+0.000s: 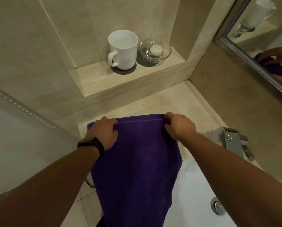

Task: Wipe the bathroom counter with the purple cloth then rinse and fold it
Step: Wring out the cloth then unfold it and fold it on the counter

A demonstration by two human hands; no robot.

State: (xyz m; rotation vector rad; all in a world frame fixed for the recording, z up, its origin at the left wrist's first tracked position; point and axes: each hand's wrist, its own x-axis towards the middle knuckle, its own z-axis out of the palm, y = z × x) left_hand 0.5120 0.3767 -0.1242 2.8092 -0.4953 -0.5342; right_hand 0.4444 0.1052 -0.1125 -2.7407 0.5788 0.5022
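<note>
Over the beige stone bench (178,102), both hands pinch the purple cloth (135,161) by its top edge, left hand (104,133) and right hand (178,126) at opposite corners, fingers curled round the hem; it hangs down beside the white sink (199,190)

Beige stone walls (30,46) surround a recessed niche (94,79) and framed mirror (268,38).

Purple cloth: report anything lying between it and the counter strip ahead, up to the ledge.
Nothing visible does. The left hand and right hand grip the purple cloth by its top edge, right at the counter. The mug and glass dish stand higher, on the ledge; the faucet sits off to the right.
</note>
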